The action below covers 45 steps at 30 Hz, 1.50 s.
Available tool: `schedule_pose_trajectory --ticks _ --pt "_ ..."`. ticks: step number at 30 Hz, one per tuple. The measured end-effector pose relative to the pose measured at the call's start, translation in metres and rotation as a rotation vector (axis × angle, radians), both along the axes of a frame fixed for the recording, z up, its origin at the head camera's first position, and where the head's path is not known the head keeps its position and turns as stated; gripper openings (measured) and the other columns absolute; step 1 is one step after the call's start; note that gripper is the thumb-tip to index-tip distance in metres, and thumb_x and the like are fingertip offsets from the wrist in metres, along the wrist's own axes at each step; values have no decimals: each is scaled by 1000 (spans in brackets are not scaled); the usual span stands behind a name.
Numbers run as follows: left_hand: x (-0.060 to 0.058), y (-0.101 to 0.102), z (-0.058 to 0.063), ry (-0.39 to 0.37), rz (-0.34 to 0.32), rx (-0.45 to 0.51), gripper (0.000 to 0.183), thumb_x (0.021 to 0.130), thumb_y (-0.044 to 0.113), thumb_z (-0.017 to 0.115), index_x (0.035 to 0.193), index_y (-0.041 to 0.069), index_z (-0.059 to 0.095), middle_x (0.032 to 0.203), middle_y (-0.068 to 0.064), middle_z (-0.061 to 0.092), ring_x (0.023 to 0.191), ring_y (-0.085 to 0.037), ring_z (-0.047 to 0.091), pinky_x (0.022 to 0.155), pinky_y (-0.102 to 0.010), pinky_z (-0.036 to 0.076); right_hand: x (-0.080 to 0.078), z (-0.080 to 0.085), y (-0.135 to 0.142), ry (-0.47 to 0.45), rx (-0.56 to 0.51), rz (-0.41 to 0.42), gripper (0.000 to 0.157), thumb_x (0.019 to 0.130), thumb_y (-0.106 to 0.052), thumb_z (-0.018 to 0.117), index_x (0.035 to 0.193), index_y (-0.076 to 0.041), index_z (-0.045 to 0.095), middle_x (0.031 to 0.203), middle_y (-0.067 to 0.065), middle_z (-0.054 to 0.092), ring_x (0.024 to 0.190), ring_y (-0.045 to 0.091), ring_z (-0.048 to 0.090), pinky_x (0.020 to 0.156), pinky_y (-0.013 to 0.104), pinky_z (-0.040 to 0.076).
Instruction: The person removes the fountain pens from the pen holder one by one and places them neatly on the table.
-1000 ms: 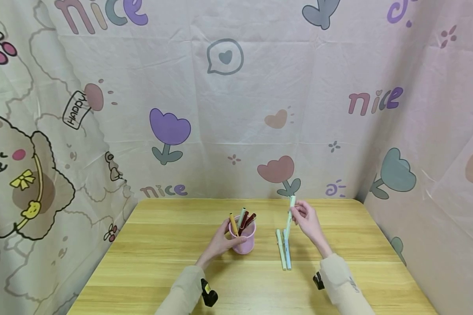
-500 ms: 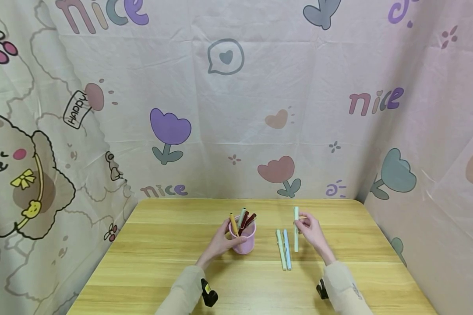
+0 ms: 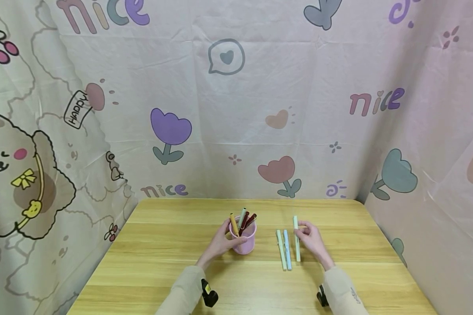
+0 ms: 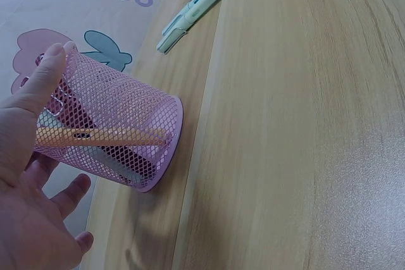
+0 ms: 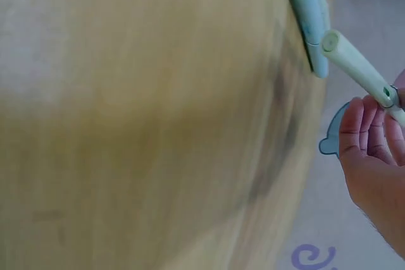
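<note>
My left hand (image 3: 220, 243) grips a pink mesh pen holder (image 3: 245, 248) at its side, thumb across the front. Leaning inside it are an orange pen (image 3: 234, 224), a pale green pen (image 3: 242, 215) and dark red pens (image 3: 245, 218). To the right, my right hand (image 3: 310, 238) pinches a light green pen (image 5: 354, 64) between thumb and fingers, its length pointing toward me. Just left of that pen, a pale green pen (image 3: 281, 256) and a light blue pen (image 3: 287, 256) lie side by side on the table. The left wrist view shows the orange pen through the mesh.
The wooden table (image 3: 153, 245) reaches back to a patterned cloth (image 3: 228, 109) hanging behind it. More cloth hangs at both sides. A black wrist camera (image 3: 209, 294) sits at the left sleeve, another camera (image 3: 322, 296) at the right.
My right hand has lifted the light green pen off the blue one, moved it right, then lowered it toward me beside the two lying pens. The left hand and pen holder stay put.
</note>
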<state>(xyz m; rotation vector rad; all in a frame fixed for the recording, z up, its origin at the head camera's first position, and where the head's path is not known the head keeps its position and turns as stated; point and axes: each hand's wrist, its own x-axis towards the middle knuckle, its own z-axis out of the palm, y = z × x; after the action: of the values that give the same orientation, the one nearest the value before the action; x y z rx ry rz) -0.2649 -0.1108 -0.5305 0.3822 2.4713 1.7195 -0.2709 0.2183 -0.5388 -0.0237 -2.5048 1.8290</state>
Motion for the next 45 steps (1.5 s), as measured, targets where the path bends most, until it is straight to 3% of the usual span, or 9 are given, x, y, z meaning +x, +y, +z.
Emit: schedule_pose_trajectory --ticks 9,21,28,35,45 --pt "2 0 3 -3 8 6 92 84 26 83 156 6 31 156 -29 39 143 -50 39 116 -71 31 2 -9 -1 -15 39 -12 38 94 -4 66 127 12 57 94 28 72 62 15 62 62 25 55" --pt "2 0 3 -1 5 7 91 85 24 82 157 5 29 156 -30 39 143 -51 38 115 -72 30 2 -15 -3 -54 57 -48 36 91 -4 69 123 10 61 89 17 71 63 16 63 59 25 57" --pt "3 0 3 1 2 -2 89 85 27 82 156 8 32 156 -29 39 144 -51 37 116 -72 29 4 -16 -2 -55 152 -33 38 90 -10 70 121 10 62 82 10 68 67 11 59 58 20 49" --pt "4 0 4 -2 6 -5 89 85 26 82 156 8 31 156 -30 39 143 -52 38 115 -73 30 2 -18 -3 -69 235 -45 33 88 -10 70 115 7 66 90 13 71 78 15 61 66 23 49" --pt "3 0 2 2 11 -10 89 84 29 82 156 9 33 156 -28 40 144 -51 37 116 -73 27 3 -19 -7 -64 326 -39 30 88 -11 72 111 7 66 87 11 67 77 16 58 64 24 46"
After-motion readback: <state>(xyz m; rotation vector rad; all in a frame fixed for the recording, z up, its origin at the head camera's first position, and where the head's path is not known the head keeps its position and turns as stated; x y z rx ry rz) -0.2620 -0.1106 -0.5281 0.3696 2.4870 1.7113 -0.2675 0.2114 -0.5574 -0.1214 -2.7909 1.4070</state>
